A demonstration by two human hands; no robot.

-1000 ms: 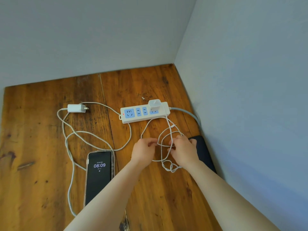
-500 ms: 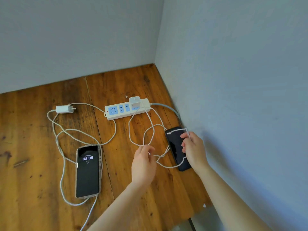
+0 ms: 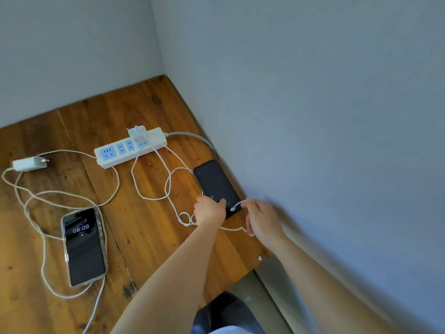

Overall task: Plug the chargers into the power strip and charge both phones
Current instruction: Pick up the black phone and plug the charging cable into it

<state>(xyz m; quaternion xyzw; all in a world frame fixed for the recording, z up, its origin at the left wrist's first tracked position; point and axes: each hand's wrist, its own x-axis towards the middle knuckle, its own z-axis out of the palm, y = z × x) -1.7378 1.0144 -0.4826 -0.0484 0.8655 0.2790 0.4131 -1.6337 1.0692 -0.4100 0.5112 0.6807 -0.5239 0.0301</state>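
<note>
A white power strip [image 3: 125, 150] with blue sockets lies on the wooden table, one white charger [image 3: 136, 132] plugged into its right end. Its white cable [image 3: 166, 186] loops down to my hands. My left hand [image 3: 209, 210] grips the near end of a dark phone [image 3: 214, 182] lying by the right wall. My right hand [image 3: 261, 219] pinches the cable's connector end, which sits just off the phone's near edge. A second phone [image 3: 83, 247], its screen lit with 08:09, lies at the left with a cable at its near end. Its charger [image 3: 27, 163] lies unplugged at the far left.
Grey walls meet at the back corner and run close along the table's right edge [image 3: 240, 189]. The power strip's grey cord [image 3: 192, 136] runs to the right wall. Loose white cable [image 3: 43, 213] coils across the left of the table. The table's near right corner [image 3: 258, 259] ends above the floor.
The view has swung right. My left hand moved from the cable loops onto the dark phone's near end. My right hand left the phone's face and now holds the connector by its near edge.
</note>
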